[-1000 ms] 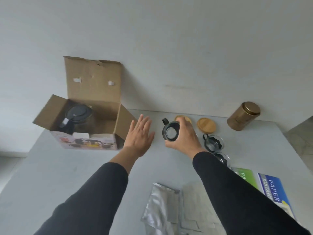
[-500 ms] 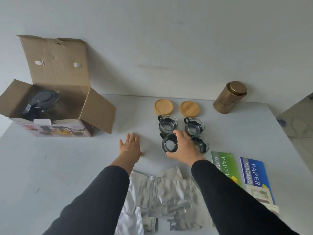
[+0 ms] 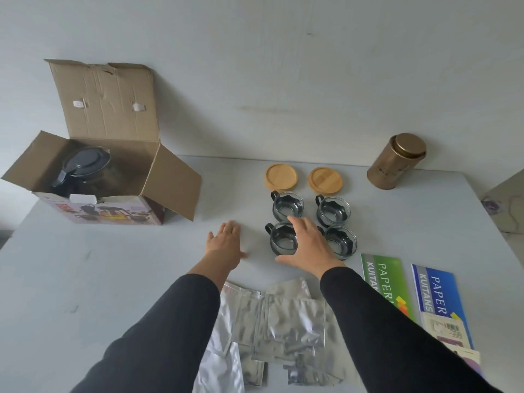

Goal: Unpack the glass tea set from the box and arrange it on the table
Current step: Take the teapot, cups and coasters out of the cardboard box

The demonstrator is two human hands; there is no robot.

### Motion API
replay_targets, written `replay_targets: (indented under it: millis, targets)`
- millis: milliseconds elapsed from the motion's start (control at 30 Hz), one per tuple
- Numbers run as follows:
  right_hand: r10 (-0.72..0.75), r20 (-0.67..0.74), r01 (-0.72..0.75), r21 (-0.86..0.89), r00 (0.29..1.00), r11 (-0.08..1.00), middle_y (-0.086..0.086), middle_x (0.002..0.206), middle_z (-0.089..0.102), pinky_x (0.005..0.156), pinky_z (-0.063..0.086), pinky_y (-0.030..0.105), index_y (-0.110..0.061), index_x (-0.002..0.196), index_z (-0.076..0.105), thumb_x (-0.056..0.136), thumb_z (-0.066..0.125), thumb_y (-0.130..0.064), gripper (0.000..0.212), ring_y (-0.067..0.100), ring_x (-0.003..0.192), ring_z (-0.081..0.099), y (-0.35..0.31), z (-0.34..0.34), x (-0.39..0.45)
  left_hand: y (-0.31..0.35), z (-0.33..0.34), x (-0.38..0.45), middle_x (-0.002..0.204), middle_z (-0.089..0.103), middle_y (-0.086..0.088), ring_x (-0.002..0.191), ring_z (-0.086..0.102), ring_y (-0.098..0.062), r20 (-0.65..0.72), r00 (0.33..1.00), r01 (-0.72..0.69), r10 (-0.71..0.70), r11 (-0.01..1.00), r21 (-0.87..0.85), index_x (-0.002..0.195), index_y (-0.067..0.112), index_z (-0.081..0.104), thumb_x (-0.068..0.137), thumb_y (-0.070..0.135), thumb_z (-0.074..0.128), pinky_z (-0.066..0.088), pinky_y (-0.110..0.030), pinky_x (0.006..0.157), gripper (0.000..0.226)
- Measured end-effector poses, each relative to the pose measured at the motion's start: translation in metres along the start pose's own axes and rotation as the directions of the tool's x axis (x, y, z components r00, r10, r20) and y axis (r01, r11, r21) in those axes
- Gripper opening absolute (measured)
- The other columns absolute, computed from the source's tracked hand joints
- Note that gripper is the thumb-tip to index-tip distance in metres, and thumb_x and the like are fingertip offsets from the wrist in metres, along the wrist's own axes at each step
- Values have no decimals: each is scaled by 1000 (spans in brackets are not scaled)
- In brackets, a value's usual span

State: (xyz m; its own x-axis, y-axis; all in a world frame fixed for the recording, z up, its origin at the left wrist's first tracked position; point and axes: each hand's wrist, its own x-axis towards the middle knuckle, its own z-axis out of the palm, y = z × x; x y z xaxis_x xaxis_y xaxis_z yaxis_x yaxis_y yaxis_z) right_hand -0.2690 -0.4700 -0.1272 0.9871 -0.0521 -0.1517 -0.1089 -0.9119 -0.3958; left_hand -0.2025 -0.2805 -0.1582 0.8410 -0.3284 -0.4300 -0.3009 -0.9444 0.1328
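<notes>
Teacups first: the right hand (image 3: 304,245) is around the near left cup (image 3: 282,241), with fingers over its far rim and the thumb spread out low on the counter (image 3: 85,279). I cannot tell if it really squeezes the cup or is letting go. The left hand (image 3: 225,245) lies flat on the counter just beside it, fingers straight, holding nothing.

That cup stands upright, mouth up, with its black handle pointing left and a bit away. Three more cups stand close by: the far left cup (image 3: 287,205), the far right cup (image 3: 333,209) and the near right cup (image 3: 340,241). Together they make a little square. Two wooden lids (image 3: 281,177) lie flat behind them.

The step looks like setting down the fourth cup. Next comes the teapot (image 3: 82,171), I think. It sits in the open box (image 3: 113,214), well apart on the left, with its dark lid on top. It is glass, so lifting it out calls for both hands and a slow, straight pull upward.
</notes>
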Motion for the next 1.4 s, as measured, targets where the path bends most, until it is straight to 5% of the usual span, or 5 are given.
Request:
replay_targets:
  millis: [467, 800, 967, 1200, 1400]
  targets:
    - [-206, -345, 194, -69, 916, 979, 14, 105, 59, 83, 50, 41, -5, 111, 61, 76, 53, -48, 56, 33, 99, 57, -124, -30, 51, -93, -92, -22, 142, 45, -4, 140, 32, -21, -443, 885, -174, 143, 984, -30, 134, 10, 45, 97, 16, 42, 29, -31, 109, 38]
    - [-243, -252, 254, 9, 937, 967, 5, 110, 55, 81, 45, 28, -10, 112, 59, 84, 61, -30, 34, 24, 99, 55, -312, 22, 104, -288, -142, -36, 152, 34, -3, 146, 22, -20, -524, 848, 13, -81, 991, -132, 141, 14, 38, 98, 25, 42, 23, -39, 118, 45]
    - [-55, -126, 81, 211, 991, 974, 5, 108, 58, 74, 42, 24, -12, 110, 58, 91, 54, -30, 27, 18, 92, 53, -384, 52, 126, -353, -147, -27, 150, 31, -1, 140, 30, -23, -415, 893, 91, -173, 973, -212, 142, 16, 35, 100, 22, 38, 34, -45, 109, 43]
    - [240, 98, -259, 343, 966, 903, 3, 67, 57, 49, 31, 24, -10, 73, 60, 91, 48, -39, 36, 18, 65, 51, -432, 77, 146, -374, -153, -18, 132, 58, -5, 112, 57, -27, -293, 929, 61, -228, 872, -485, 141, 24, 44, 99, 22, 45, 50, -33, 84, 42]
    - [380, 279, -471, 476, 882, 743, 9, 112, 57, 77, 38, 27, -6, 123, 53, 97, 41, -43, 46, 25, 93, 51, -455, 83, 160, -386, -156, -13, 133, 60, -1, 119, 56, -23, -170, 939, 60, -299, 630, -774, 135, 31, 53, 94, 30, 59, 49, -31, 86, 41]
